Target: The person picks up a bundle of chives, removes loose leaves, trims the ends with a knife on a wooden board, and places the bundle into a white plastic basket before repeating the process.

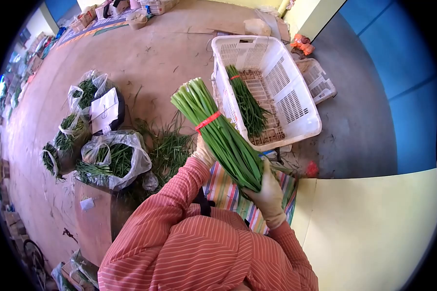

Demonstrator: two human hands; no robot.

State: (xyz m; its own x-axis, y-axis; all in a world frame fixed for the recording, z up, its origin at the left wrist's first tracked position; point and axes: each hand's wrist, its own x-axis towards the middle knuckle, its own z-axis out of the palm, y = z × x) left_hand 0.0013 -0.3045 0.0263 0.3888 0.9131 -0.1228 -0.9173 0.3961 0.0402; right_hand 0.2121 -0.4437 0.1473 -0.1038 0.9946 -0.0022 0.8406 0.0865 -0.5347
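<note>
A thick bundle of green chives [226,143], tied with a red band [208,121], is held slantwise in front of me with its pale cut ends up and to the left. My gloved left hand [204,151] grips it from beneath, just below the band; the bundle hides most of those fingers. Around the lower, leafy end is my gloved right hand [268,196]. Beyond the bundle stands a white plastic crate [296,92], and inside it, along the left wall, lies another red-banded chive bundle [246,99].
Plastic bags of greens [131,155] stand on the floor to the left, one beside a white paper [104,111]. Loose green leaves [172,145] lie between them and me. A smaller crate [315,80] sits behind the big one. A pale yellow wall [374,218] borders my right side.
</note>
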